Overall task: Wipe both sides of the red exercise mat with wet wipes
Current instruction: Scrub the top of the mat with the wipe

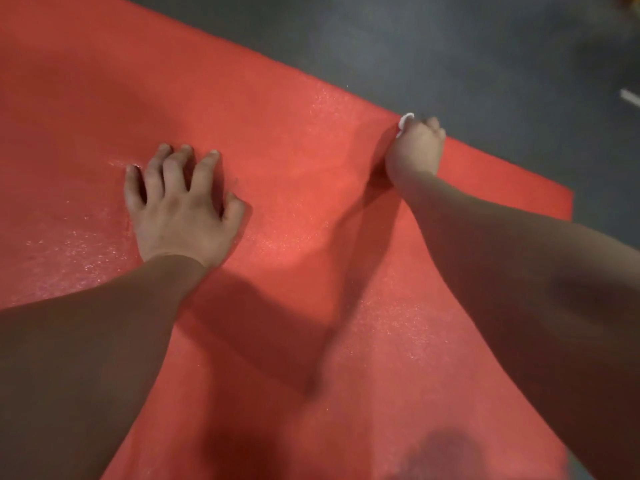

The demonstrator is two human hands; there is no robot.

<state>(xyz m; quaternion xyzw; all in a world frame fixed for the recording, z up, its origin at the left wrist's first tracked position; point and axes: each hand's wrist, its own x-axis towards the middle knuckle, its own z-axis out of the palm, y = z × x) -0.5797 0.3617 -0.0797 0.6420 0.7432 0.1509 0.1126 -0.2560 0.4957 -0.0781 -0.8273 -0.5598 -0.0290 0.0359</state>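
- The red exercise mat (294,140) lies spread on the grey floor (467,46).
- The left hand (180,206) presses on the mat, fingers (204,168) spread and slightly bent, holding nothing.
- The right hand (417,150) sits at the mat's far edge, fingers curled round a white wet wipe (404,122).

- One red exercise mat (294,126).
- Two bare hands: one left hand (180,206), one right hand (415,150).
- One wet wipe (405,120), a white scrap showing at the right hand.
- One small white thing (628,97) on the floor (450,46), too blurred to name.
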